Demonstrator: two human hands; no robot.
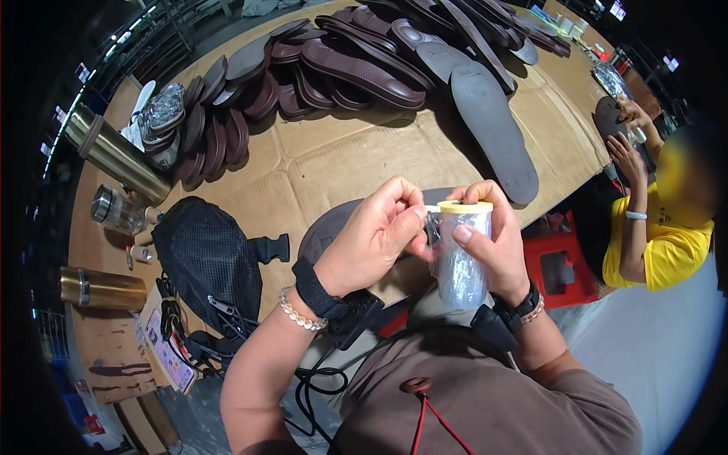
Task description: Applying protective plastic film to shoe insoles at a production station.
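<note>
Centre of frame: right hand (493, 239) wrapped around a roll of clear film (460, 262), fingers closed on it, thumb across the front. Roll held upright, with a pale yellow core end (464, 205) showing at the top. Left hand (377, 235) closed in a pinch at the roll's upper left edge, fingertips (415, 212) touching the film beside the core. Both wrists fitted with black straps; beaded bracelet (301, 313) on the left wrist.

Directly behind the hands, a dark sole (326, 224) lying on the cardboard-covered table (364, 163), partly hidden by the left hand. Large heap of brown soles (341, 64) across the upper centre. One long grey insole (493, 125) lying flat at upper right of centre.

Left of frame: black mesh bag (208, 258) with a buckle, two brass-coloured flasks (114, 155), a glass jar (117, 211), and a wrapped bundle of soles (161, 114) in the upper left.

Right edge: another person in a yellow shirt (660, 243) seated at the table's far corner, hands (626, 155) on a dark sole there. Red stool (561, 269) below the table edge, lower right of centre.
</note>
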